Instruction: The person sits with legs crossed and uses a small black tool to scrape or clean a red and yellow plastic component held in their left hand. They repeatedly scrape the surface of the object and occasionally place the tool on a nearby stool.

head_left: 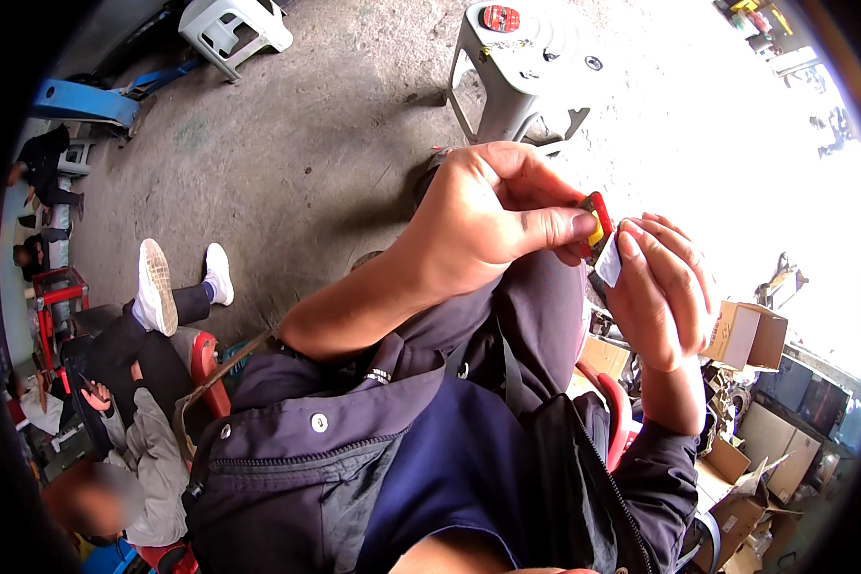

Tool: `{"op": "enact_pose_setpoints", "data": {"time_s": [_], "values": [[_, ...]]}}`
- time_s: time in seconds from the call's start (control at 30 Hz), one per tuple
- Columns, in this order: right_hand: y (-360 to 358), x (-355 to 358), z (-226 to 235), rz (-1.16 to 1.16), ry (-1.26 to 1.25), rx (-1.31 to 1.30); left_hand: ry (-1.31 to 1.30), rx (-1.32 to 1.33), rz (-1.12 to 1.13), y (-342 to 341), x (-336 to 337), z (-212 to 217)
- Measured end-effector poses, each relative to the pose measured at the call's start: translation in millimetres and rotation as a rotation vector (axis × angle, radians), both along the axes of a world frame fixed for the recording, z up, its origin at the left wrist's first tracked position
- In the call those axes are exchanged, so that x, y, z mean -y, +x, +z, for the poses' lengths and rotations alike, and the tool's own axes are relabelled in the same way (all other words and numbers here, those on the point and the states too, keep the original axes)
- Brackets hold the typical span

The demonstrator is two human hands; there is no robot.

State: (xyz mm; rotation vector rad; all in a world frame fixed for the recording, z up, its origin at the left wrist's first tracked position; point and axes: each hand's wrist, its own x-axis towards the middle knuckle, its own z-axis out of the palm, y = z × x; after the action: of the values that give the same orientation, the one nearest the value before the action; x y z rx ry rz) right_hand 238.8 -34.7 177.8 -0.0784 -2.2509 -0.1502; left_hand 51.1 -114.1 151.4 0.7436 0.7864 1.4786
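Observation:
In front of my knees, my left hand (507, 206) pinches a small red, yellow and dark object (598, 218) between thumb and fingers; its exact kind is too small to make out. My right hand (665, 287) meets it from the other side, with fingers bent around a small white piece, like paper or cloth (608, 258). The white piece lies against the lower edge of the red and yellow object. Both hands are closed, and my fingers partly hide what they hold.
Ahead stands a light plastic stool (507, 57) bearing a red round tin (499, 18) and small parts. Another stool (234, 33) is at the far left, near a blue metal arm (86, 102). A seated person (153, 469) is at left. Cardboard boxes (737, 335) crowd the right.

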Motion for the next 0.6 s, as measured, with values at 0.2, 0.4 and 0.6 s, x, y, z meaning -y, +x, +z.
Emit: {"op": "enact_pose_setpoints", "data": {"time_s": [0.2, 0.4, 0.6], "values": [[1, -8, -16, -0.130, -0.042, 0.032, 0.026, 0.102, -0.089, -5, 3, 1], [5, 6, -15, -0.152, -0.156, -0.079, -0.013, 0.041, -0.039, -5, 5, 0], [2, 11, -9, -0.040, -0.132, -0.024, 0.012, -0.012, -0.026, -3, 3, 1]]}}
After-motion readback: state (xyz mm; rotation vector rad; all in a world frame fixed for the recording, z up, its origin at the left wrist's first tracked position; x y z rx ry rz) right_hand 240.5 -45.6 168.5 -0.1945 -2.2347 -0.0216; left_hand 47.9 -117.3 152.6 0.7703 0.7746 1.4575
